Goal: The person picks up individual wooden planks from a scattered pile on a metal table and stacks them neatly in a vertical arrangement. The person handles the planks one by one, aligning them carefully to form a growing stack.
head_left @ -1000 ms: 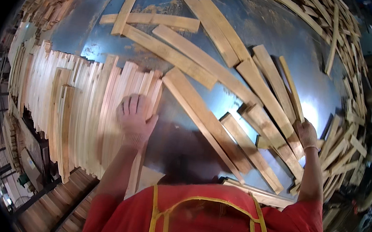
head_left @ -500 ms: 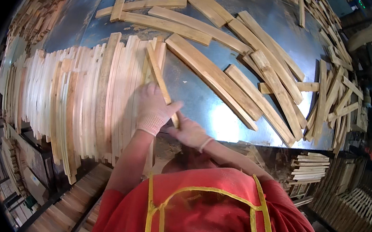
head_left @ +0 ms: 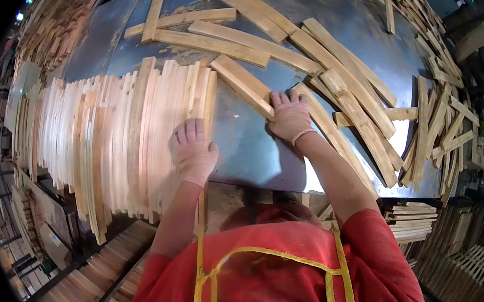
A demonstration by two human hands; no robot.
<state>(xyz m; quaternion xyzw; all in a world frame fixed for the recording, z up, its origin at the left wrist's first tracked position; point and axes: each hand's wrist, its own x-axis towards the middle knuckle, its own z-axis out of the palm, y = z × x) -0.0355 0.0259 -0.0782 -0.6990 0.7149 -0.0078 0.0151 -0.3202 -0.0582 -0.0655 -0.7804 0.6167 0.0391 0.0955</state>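
My left hand [head_left: 193, 150], in a pale glove, lies open on the right end of a row of upright-looking pale wooden strips [head_left: 162, 118], fingers stretched forward and thumb apart. To its right, my right hand [head_left: 291, 116], gloved too, is closed across a brown wooden strip [head_left: 241, 82] that lies slanted on the metal table [head_left: 242, 151]. The strip's nearer part is hidden under my hand and forearm. Just beyond my right hand another slanted strip [head_left: 336, 139] lies close by. A light brown strip [head_left: 209, 105] forms the row's right edge, next to my left hand.
Several loose strips [head_left: 347, 61] lie crossed over the far and right table. More strips are heaped at the right edge [head_left: 436, 125] and far left [head_left: 53, 28]. Below the table's front edge stands a small stack of strips [head_left: 413, 221].
The narrow strip my hands held now lies against the row's right edge. My right hand has let go and moved right onto a slanted strip; my left hand has opened.
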